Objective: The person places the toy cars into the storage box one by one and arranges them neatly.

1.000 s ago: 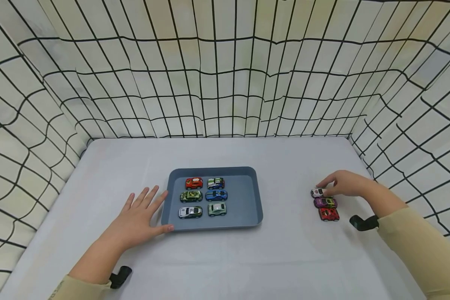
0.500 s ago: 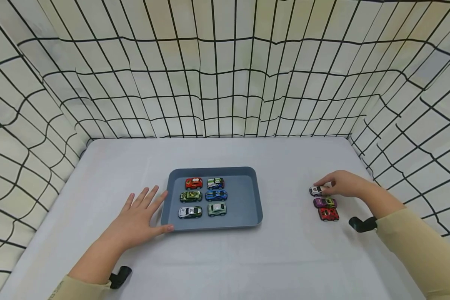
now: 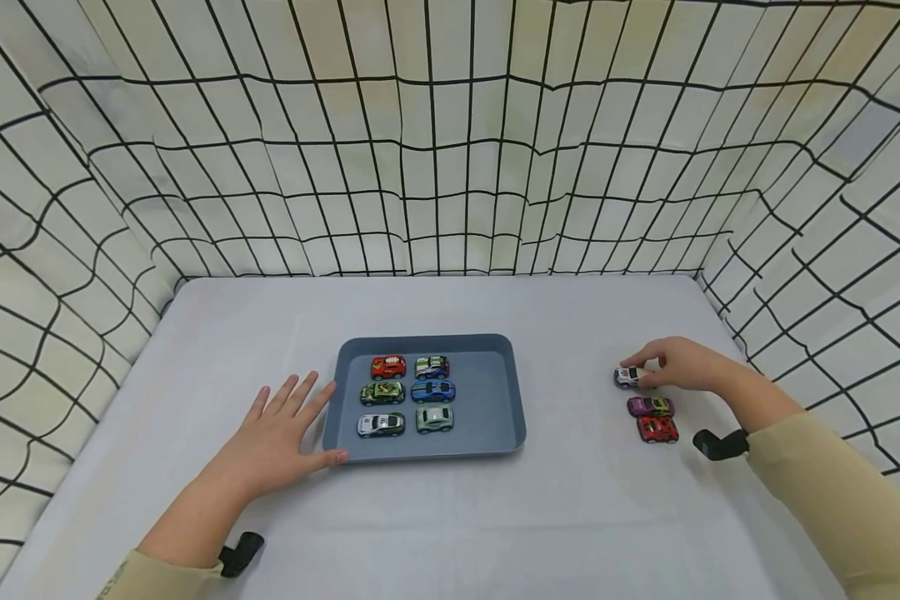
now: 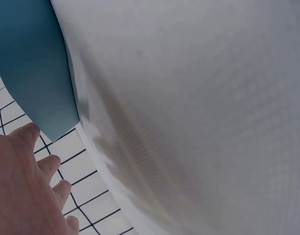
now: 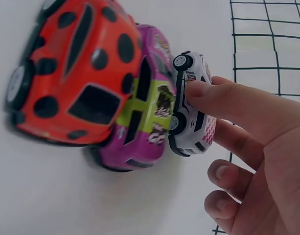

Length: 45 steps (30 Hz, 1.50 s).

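Observation:
At the right of the head view my right hand (image 3: pixel 678 364) pinches a white toy car (image 3: pixel 627 377) between thumb and fingers. In the right wrist view the white car (image 5: pixel 193 105) appears tilted on its side, thumb on its flank. Nearer me lie a purple and yellow-green toy car (image 3: pixel 650 406) and a red toy car (image 3: pixel 657 429) with black spots, side by side. My left hand (image 3: pixel 273 450) lies with spread, straight fingers at the left edge of the blue-grey tray (image 3: pixel 487 400), its thumb and forefinger touching or very near the rim.
Several toy cars stand in the tray's left and middle, among them a red one (image 3: pixel 387 367), a blue one (image 3: pixel 432 391) and a pale green one (image 3: pixel 434 418). White cloth (image 3: pixel 450 517) covers the table. Black-lined white curtains (image 3: pixel 450 167) enclose the back and sides.
My right hand has drawn the white car away from the purple one, toward the back and slightly left. My left hand and the tray stay where they were.

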Each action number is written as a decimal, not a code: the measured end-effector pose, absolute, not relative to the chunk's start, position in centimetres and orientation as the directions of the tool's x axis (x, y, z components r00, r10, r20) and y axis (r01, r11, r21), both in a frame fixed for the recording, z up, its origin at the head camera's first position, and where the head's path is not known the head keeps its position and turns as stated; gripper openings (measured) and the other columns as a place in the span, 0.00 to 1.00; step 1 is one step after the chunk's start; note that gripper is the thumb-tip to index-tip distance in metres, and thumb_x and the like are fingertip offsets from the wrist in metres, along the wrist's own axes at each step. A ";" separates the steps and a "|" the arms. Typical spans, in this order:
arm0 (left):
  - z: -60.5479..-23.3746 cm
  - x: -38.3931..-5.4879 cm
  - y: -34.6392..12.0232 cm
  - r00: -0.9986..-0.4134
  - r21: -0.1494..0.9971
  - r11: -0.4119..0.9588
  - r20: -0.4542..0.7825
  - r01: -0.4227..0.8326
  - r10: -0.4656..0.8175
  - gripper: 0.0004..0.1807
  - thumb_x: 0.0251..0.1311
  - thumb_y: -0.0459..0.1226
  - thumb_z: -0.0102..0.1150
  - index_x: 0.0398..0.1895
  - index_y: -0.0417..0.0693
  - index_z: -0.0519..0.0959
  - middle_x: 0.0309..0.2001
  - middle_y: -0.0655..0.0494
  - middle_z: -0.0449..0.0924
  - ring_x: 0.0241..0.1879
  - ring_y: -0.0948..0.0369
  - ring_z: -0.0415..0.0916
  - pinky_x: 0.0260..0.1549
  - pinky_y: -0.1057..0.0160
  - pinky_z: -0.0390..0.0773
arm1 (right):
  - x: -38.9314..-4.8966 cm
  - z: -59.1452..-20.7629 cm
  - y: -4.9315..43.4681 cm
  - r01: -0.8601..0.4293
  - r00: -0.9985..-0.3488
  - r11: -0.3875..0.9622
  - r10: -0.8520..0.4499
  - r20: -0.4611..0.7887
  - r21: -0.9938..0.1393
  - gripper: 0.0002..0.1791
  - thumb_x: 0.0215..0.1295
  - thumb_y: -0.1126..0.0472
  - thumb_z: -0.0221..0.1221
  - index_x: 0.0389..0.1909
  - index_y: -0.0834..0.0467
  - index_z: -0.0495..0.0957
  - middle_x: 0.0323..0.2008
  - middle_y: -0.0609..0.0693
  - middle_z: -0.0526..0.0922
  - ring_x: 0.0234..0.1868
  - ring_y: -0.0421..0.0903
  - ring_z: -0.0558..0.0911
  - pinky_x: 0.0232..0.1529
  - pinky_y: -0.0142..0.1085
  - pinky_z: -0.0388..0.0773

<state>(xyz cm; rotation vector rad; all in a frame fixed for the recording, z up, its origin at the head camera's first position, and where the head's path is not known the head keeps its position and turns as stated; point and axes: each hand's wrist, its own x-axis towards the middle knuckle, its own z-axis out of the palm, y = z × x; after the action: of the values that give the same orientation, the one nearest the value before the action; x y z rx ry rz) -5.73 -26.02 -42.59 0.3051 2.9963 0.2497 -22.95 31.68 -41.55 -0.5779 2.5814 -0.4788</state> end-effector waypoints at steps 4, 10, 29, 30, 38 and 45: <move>-42.5 -5.7 -25.9 -0.973 0.178 0.966 -0.099 0.190 0.209 0.59 0.51 0.75 0.53 0.79 0.49 0.54 0.77 0.39 0.47 0.76 0.38 0.42 0.70 0.32 0.38 | -23.1 -41.0 31.4 -0.316 -0.812 0.846 -0.475 -0.339 -0.429 0.20 0.65 0.55 0.65 0.58 0.49 0.82 0.59 0.59 0.78 0.47 0.51 0.77 0.43 0.44 0.78; -42.5 -5.7 -25.9 -0.972 0.187 0.964 -0.100 0.190 0.211 0.59 0.51 0.74 0.53 0.79 0.49 0.54 0.78 0.39 0.47 0.76 0.38 0.41 0.70 0.32 0.37 | -23.5 -40.3 30.5 -0.308 -0.812 0.839 -0.478 -0.335 -0.449 0.21 0.63 0.53 0.67 0.58 0.48 0.83 0.56 0.55 0.80 0.45 0.50 0.76 0.39 0.40 0.77; -42.7 -5.7 -26.0 -0.973 0.181 0.964 -0.091 0.192 0.211 0.58 0.52 0.74 0.53 0.79 0.49 0.54 0.77 0.39 0.48 0.75 0.38 0.42 0.70 0.32 0.38 | -23.1 -37.7 20.4 -0.356 -0.749 0.742 -0.590 -0.300 -0.569 0.21 0.59 0.52 0.71 0.55 0.44 0.84 0.44 0.44 0.82 0.32 0.47 0.73 0.29 0.38 0.72; -42.7 -5.7 -26.0 -0.974 0.177 0.966 -0.094 0.189 0.208 0.58 0.52 0.74 0.53 0.79 0.50 0.54 0.78 0.39 0.47 0.76 0.38 0.41 0.70 0.33 0.38 | -23.0 -37.6 19.7 -0.355 -0.745 0.736 -0.595 -0.300 -0.576 0.21 0.58 0.52 0.71 0.55 0.43 0.84 0.43 0.44 0.82 0.31 0.47 0.73 0.29 0.38 0.72; -42.5 -5.6 -25.9 -0.974 0.184 0.965 -0.090 0.189 0.208 0.58 0.52 0.74 0.53 0.79 0.50 0.54 0.77 0.39 0.48 0.75 0.38 0.42 0.70 0.32 0.38 | -22.1 -37.6 15.3 -0.410 -0.697 0.684 -0.661 -0.276 -0.603 0.19 0.59 0.55 0.70 0.52 0.41 0.85 0.41 0.42 0.82 0.31 0.48 0.73 0.29 0.38 0.73; -42.4 -5.6 -25.8 -0.974 0.182 0.965 -0.089 0.188 0.207 0.58 0.52 0.73 0.54 0.78 0.49 0.55 0.77 0.39 0.48 0.75 0.38 0.42 0.70 0.32 0.39 | -21.6 -37.8 13.0 -0.456 -0.674 0.668 -0.691 -0.263 -0.588 0.18 0.59 0.54 0.71 0.51 0.40 0.86 0.37 0.41 0.80 0.34 0.47 0.74 0.28 0.37 0.74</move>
<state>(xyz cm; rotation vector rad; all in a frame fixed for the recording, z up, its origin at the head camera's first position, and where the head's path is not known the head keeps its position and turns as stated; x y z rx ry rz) -5.60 -25.77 -42.36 0.3032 3.0073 0.2624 -21.62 12.99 -37.79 -0.8901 2.4127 -0.6713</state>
